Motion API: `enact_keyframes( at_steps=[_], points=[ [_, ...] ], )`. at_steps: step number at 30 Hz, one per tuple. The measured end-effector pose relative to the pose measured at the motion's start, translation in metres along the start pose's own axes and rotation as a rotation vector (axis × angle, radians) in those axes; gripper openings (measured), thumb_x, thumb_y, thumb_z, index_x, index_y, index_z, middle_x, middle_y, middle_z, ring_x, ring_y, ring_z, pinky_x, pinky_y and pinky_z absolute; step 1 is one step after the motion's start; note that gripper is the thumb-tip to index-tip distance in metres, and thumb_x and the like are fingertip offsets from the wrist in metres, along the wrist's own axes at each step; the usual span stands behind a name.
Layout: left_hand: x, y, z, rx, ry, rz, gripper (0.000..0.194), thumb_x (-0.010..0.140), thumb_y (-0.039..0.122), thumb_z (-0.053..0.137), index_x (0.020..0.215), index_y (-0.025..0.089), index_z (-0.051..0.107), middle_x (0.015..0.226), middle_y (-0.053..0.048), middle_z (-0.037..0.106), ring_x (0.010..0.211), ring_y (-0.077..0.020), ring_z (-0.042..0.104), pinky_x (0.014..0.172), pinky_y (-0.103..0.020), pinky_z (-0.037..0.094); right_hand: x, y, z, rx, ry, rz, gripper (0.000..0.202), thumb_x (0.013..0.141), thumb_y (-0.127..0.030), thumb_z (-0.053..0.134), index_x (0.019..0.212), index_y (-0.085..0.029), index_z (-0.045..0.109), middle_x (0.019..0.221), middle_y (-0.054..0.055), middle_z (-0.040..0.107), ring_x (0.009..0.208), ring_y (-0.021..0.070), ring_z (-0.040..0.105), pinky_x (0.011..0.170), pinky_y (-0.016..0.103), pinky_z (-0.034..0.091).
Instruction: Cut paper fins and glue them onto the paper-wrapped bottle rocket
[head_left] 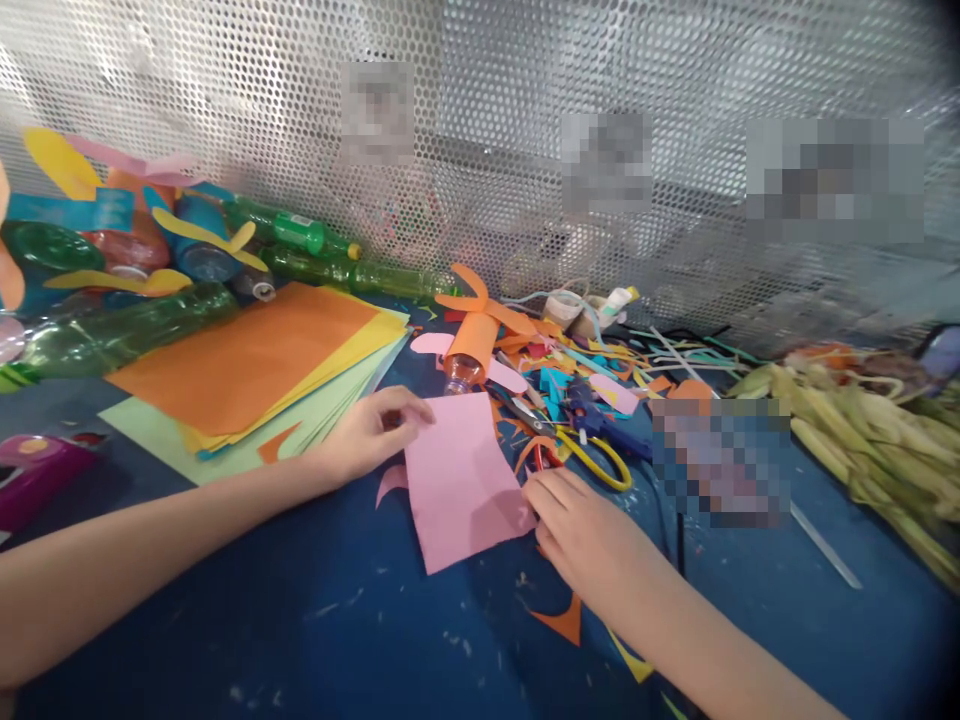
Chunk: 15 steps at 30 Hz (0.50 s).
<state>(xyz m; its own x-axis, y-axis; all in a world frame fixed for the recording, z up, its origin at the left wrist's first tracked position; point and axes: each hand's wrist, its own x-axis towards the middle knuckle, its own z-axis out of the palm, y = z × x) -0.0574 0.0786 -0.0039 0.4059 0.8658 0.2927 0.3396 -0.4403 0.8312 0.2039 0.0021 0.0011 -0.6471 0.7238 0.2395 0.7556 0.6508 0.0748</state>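
Head view, with the clock face centred on the work: a pale pink, roughly four-sided paper sheet point(461, 480) lies at the centre, in front of the person, over the dark blue tabletop point(360, 620); its right edge bows inward, and it is joined to no bottle. Judging by what shows, part of the work looks done: at twelve o'clock, just beyond the sheet, is a clear plastic bottle wrapped in orange paper point(474, 335), with curved orange strips spreading at its far end; at ten o'clock, well apart, a blue-wrapped bottle point(201, 218) carries yellow petal shapes; the pink sheet itself appears to be the unfinished part, neither rolled nor fastened.

Left hand point(375, 432), at ten o'clock, is mostly closed, fingers curled, thumb and forefinger pinching the sheet's upper corner; right hand point(574, 515), at four o'clock, is nearly closed, its bent fingers gripping the lower right edge.

A curled pink paper offcut point(393, 483) sits at nine o'clock, beside the sheet; scissors with yellow loop handles point(611, 472) lie at three o'clock, beyond the right hand; a stack of orange, yellow and pale green paper point(255, 350) rests at ten o'clock, past the left hand.
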Motion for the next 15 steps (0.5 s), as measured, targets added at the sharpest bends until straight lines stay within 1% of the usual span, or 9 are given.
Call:
enact_keyframes(
  at_steps=[2,4,5,7,9,11,13,15],
  points=[
    [-0.001,0.004,-0.002,-0.032,-0.085,-0.033,0.024,0.079,0.019,0.044,0.081,0.018,0.068,0.086,-0.005,0.067,0.083,-0.0183,0.061,0.076,-0.032,0.048,-0.001,-0.001,-0.002,-0.031,-0.014,0.046,0.017,0.075,-0.005,0.04,0.074,-0.02,0.049,0.073,0.008,0.058,0.073,0.0251,0.058,0.067,0.041,0.052],
    [-0.002,0.008,-0.003,-0.055,-0.133,-0.058,0.029,0.083,0.022,0.041,0.079,0.018,0.069,0.086,-0.005,0.069,0.084,-0.0188,0.062,0.078,-0.032,0.048,-0.001,-0.003,-0.004,-0.008,0.0,0.124,0.014,0.079,-0.01,0.042,0.08,-0.018,0.053,0.077,0.009,0.06,0.077,0.0258,0.06,0.068,0.042,0.053],
    [-0.002,0.009,-0.003,-0.055,-0.138,-0.062,0.03,0.084,0.023,0.04,0.079,0.018,0.07,0.085,-0.005,0.07,0.083,-0.0188,0.063,0.079,-0.032,0.047,0.0,-0.005,-0.005,0.018,0.023,0.157,0.015,0.082,-0.014,0.042,0.087,-0.017,0.055,0.082,0.01,0.062,0.081,0.0261,0.06,0.07,0.042,0.054],
    [-0.002,0.01,-0.004,-0.026,-0.128,-0.054,0.03,0.085,0.025,0.04,0.076,0.018,0.068,0.082,-0.004,0.069,0.081,-0.0183,0.062,0.077,-0.031,0.047,0.001,-0.008,-0.003,0.07,0.07,0.194,0.022,0.086,-0.021,0.043,0.104,-0.016,0.056,0.098,0.013,0.063,0.092,0.0268,0.06,0.076,0.043,0.054],
    [-0.001,0.011,-0.003,0.019,-0.106,-0.045,0.029,0.085,0.025,0.041,0.074,0.018,0.067,0.078,-0.003,0.068,0.076,-0.0174,0.062,0.072,-0.03,0.048,0.001,-0.011,-0.001,0.09,0.087,0.194,0.029,0.087,-0.027,0.045,0.112,-0.017,0.055,0.11,0.014,0.06,0.101,0.028,0.057,0.081,0.045,0.052],
    [0.0,0.01,-0.002,0.058,-0.084,-0.034,0.023,0.082,0.024,0.044,0.075,0.018,0.065,0.078,-0.003,0.066,0.074,-0.0168,0.061,0.067,-0.028,0.048,0.0,-0.015,0.0,0.11,0.063,0.179,0.028,0.087,-0.028,0.048,0.11,-0.017,0.057,0.11,0.014,0.06,0.1,0.0283,0.057,0.082,0.047,0.052],
    [0.001,0.008,0.001,0.079,-0.059,-0.015,0.017,0.078,0.02,0.049,0.084,0.018,0.065,0.085,-0.003,0.066,0.077,-0.0169,0.061,0.067,-0.028,0.049,0.0,-0.02,-0.002,0.166,0.031,0.153,0.024,0.086,-0.027,0.05,0.106,-0.017,0.06,0.103,0.013,0.062,0.094,0.0265,0.058,0.081,0.046,0.052],
    [0.002,0.005,0.003,0.077,-0.046,0.0,0.025,0.074,0.015,0.051,0.096,0.02,0.062,0.097,-0.004,0.066,0.085,-0.0174,0.061,0.071,-0.029,0.05,0.0,-0.026,-0.008,0.247,-0.002,0.115,0.019,0.086,-0.027,0.052,0.099,-0.018,0.062,0.094,0.01,0.063,0.087,0.0238,0.058,0.077,0.042,0.053]
  ],
)
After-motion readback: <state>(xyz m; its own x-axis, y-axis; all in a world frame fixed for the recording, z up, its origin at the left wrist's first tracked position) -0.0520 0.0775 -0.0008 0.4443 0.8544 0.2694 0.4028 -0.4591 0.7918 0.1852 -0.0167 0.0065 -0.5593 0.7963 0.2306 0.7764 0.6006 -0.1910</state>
